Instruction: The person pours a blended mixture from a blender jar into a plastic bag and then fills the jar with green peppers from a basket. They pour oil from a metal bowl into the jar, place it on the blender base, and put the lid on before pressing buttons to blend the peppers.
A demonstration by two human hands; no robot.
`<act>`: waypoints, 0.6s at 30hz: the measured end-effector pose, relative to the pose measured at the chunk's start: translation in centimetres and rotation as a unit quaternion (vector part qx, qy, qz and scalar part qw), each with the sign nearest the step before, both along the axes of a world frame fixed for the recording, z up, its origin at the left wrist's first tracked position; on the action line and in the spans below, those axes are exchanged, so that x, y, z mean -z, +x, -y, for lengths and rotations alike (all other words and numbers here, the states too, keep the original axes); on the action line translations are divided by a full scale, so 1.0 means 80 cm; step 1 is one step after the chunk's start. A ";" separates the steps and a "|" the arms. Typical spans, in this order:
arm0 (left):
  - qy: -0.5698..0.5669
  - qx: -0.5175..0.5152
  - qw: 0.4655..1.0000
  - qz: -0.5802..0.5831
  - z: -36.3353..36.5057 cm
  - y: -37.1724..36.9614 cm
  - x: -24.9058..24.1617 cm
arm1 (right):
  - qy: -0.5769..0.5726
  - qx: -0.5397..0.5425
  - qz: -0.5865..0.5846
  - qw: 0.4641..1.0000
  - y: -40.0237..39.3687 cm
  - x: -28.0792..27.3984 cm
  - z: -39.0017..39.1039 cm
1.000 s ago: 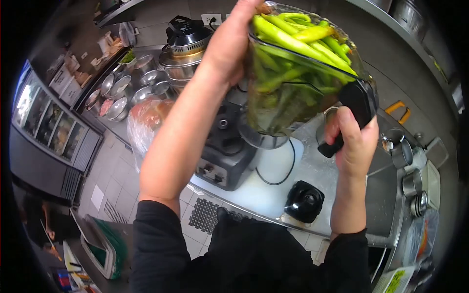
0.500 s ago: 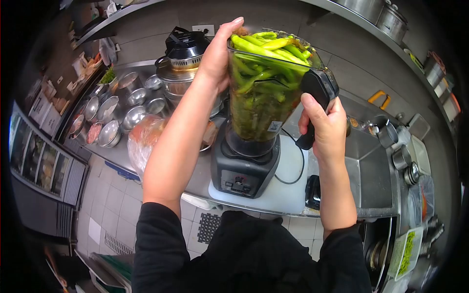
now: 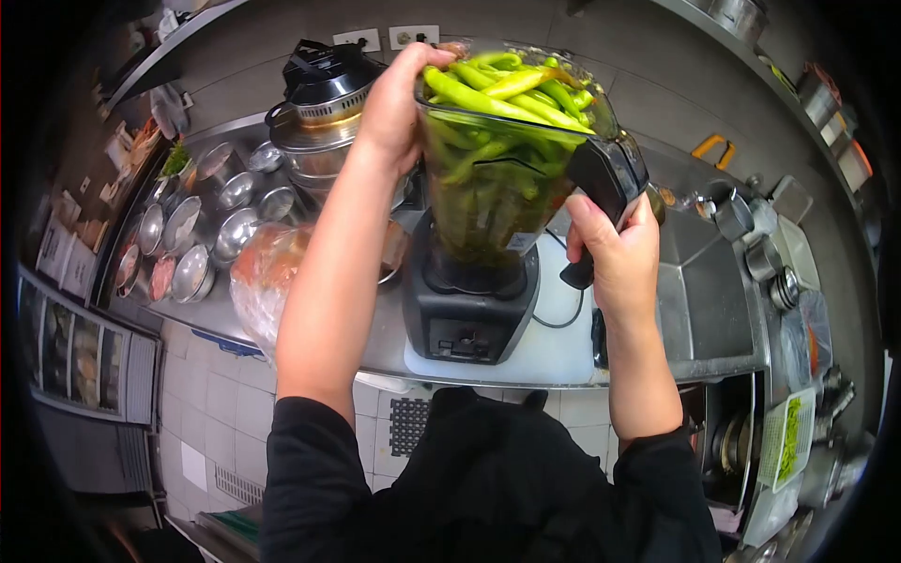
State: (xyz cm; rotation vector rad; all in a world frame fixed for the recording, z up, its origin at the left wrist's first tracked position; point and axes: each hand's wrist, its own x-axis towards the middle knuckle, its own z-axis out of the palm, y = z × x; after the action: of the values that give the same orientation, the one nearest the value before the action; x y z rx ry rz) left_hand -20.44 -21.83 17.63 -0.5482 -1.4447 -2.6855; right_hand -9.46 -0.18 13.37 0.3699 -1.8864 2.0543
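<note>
A clear blender jar (image 3: 469, 202) packed with long green peppers (image 3: 511, 89) stands over a dark blender base (image 3: 465, 324); the peppers heap up to its rim. My left hand (image 3: 394, 108) presses round the jar's upper left side, thumb near the rim. On the right, my right hand (image 3: 615, 244) is closed on the black jar handle (image 3: 601, 178). Lower in the jar the contents look darker. Beneath the base lies a white cutting board (image 3: 558, 352), with a black cable (image 3: 563, 324) looping across it.
Several metal bowls (image 3: 236, 230) and a plastic bag of food (image 3: 267, 277) sit on the left counter. Behind is a large steel pot (image 3: 314, 155) under a black appliance (image 3: 328, 80). A sink (image 3: 699, 305) and a basket of green pieces (image 3: 788, 441) are at right.
The view has shifted, and the jar appears slightly further left and tilted a little differently. Both hands keep their hold on it.
</note>
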 end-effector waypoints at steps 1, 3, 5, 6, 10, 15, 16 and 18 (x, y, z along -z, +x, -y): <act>-0.001 0.007 1.000 0.016 0.001 0.003 -0.001 | -0.004 -0.003 0.002 1.000 0.002 -0.002 0.002; 0.003 -0.003 1.000 0.007 0.003 -0.006 0.004 | -0.018 0.003 0.011 1.000 0.004 -0.001 0.005; -0.007 -0.006 1.000 0.020 0.007 -0.012 0.009 | 0.004 -0.040 0.020 0.999 0.001 0.003 -0.004; -0.024 -0.010 0.999 0.032 0.009 -0.008 0.006 | 0.028 -0.067 0.034 0.997 0.002 0.005 -0.017; -0.133 -0.310 0.937 -0.088 0.006 0.018 0.007 | 0.184 -0.126 -0.029 0.974 -0.009 0.053 -0.133; -0.209 -0.172 0.880 -0.391 -0.053 0.184 0.102 | 0.342 0.216 0.201 0.893 0.016 0.233 -0.367; -0.298 -0.121 0.868 -0.379 -0.108 0.199 0.141 | 0.397 0.240 0.240 0.853 0.032 0.283 -0.400; -0.367 0.102 0.909 -0.170 -0.221 0.211 0.177 | 0.383 0.256 0.336 0.822 0.058 0.366 -0.428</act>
State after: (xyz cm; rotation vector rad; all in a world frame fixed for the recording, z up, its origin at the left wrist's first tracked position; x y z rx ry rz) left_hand -3.59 -4.15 3.46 -1.1838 -2.3447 -1.9156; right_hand -4.86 34.10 -15.88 -0.7379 -2.7694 1.0380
